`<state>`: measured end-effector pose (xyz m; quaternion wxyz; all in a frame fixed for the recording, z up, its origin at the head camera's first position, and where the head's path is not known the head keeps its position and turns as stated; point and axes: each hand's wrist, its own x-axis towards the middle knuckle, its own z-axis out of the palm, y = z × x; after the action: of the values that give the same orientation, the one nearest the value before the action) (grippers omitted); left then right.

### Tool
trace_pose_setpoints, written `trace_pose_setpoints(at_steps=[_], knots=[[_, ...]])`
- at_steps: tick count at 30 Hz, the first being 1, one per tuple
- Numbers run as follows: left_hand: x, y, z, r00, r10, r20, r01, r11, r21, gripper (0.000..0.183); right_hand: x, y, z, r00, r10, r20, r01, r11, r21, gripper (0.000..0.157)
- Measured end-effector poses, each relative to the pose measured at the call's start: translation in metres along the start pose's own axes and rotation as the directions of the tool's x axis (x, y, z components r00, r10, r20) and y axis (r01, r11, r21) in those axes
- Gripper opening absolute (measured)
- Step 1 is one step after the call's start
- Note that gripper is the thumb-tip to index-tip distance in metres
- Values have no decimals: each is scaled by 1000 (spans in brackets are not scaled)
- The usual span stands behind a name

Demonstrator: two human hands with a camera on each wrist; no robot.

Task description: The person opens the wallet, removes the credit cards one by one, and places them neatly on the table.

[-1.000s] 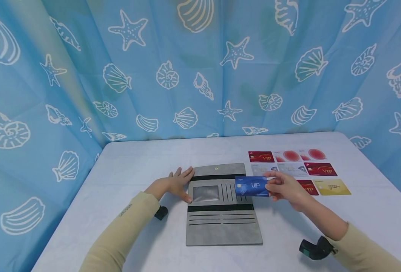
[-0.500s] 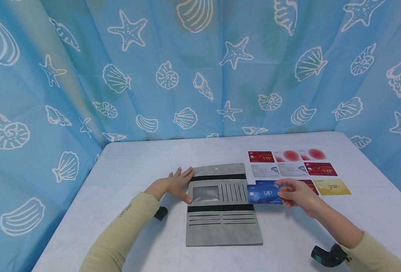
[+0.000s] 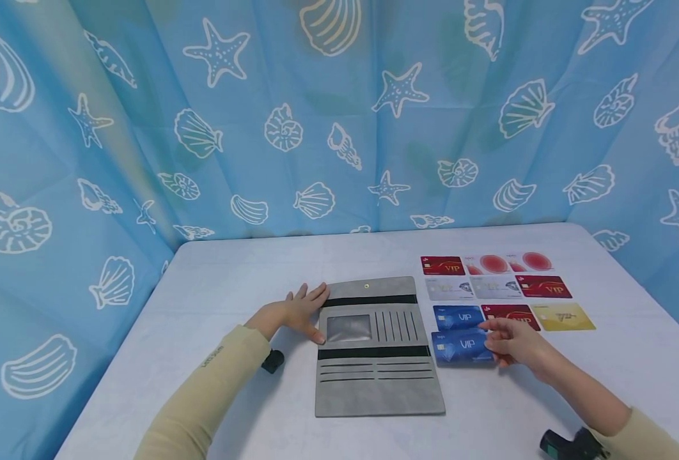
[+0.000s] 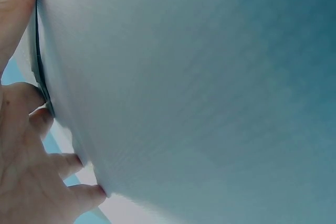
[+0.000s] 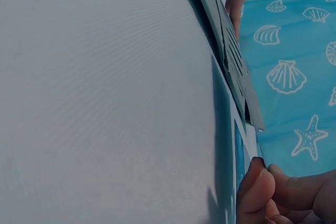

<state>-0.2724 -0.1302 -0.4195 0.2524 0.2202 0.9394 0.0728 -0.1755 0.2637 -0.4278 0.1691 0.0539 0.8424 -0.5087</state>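
Observation:
A grey card wallet [image 3: 380, 397] lies unfolded on the table, with rows of slots, a clear window [image 3: 348, 328] and two black bands. My left hand [image 3: 295, 311] rests at its left edge with fingers spread, the thumb touching the wallet. To the wallet's right, my right hand [image 3: 515, 345] pinches a blue VIP card [image 3: 460, 347] by its right end. That card is just off the wallet's right edge, in front of a second blue VIP card [image 3: 454, 315] lying on the table. In the right wrist view, thumb and fingertips [image 5: 257, 184] meet on the card's thin edge.
Several cards lie in rows at the back right: red VIP cards [image 3: 546, 287], silver cards [image 3: 445, 289], white cards with red circles [image 3: 532, 262] and a gold card [image 3: 564, 317]. A blue curtain [image 3: 339, 128] hangs behind the white table [image 3: 241, 268].
My right hand has drawn the blue VIP card from above the wallet's slots to the right and towards me. The other blue card has come into view. My left hand has stayed put.

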Motion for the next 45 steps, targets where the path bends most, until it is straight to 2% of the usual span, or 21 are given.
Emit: trace_pose_setpoints(at_steps=[8, 14, 25, 36, 40, 45], knots=[[2, -2, 1, 1000, 5, 0, -5, 1000, 7, 108, -2, 8, -2, 999, 40, -27, -41, 998, -42, 44], [0, 0, 0, 1000, 5, 2, -5, 1000, -1, 108, -3, 9, 1, 998, 11, -66, -21, 989, -144, 45], [-1, 2, -1, 1000, -12, 5, 12, 1000, 3, 108, -1, 0, 9, 991, -47, -127, 0, 939, -344, 42], [3, 1, 0, 1000, -15, 9, 15, 1000, 12, 109, 1, -3, 9, 990, -56, -128, -1, 911, -411, 38], [2, 1, 0, 1000, -14, 6, 14, 1000, 19, 109, 3, -4, 10, 991, -39, -125, -18, 903, -430, 43], [0, 1, -1, 1000, -15, 5, 15, 1000, 7, 108, 6, -7, 13, 994, -28, -103, -27, 867, -497, 53]])
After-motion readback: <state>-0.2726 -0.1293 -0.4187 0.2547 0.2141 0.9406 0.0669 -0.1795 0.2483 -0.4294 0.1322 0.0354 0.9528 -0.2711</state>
